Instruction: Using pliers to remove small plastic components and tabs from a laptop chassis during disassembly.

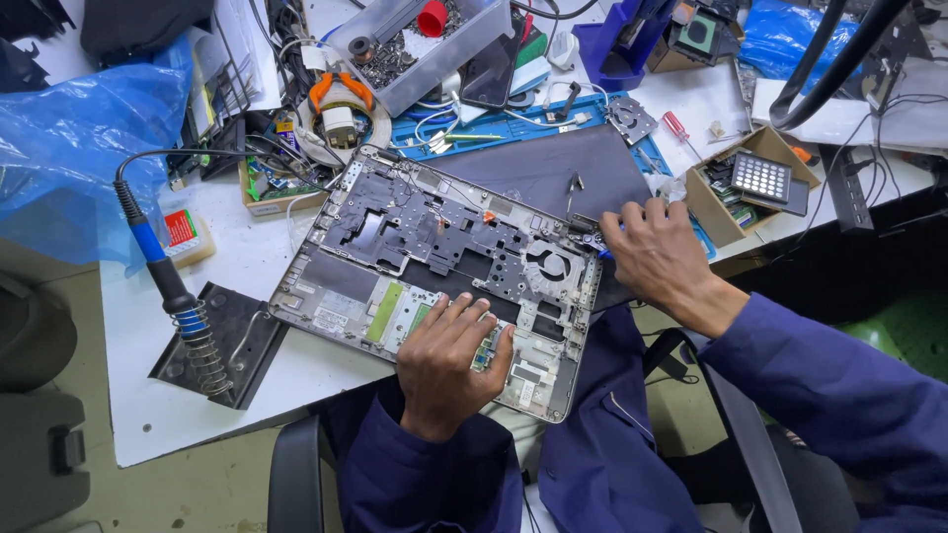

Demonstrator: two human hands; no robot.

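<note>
An opened laptop chassis (pixel 395 247) lies tilted on the white workbench, its inner metal frame, round fan (pixel 550 266) and green boards exposed. My left hand (pixel 449 360) rests flat on its near edge, fingers spread over a small green board. At the chassis's right corner by the hinge, my right hand (pixel 657 255) has its fingers curled around a small blue tool that is mostly hidden. A dark grey lid panel (pixel 553 168) lies behind the chassis.
A blue-handled soldering iron (pixel 158 266) sits in its coil stand (pixel 212 345) at the left. Behind are a clear box of screws (pixel 415 49), a blue mat (pixel 494 128), a red screwdriver (pixel 677 126), cables, and a cardboard box of parts (pixel 750 183) at right.
</note>
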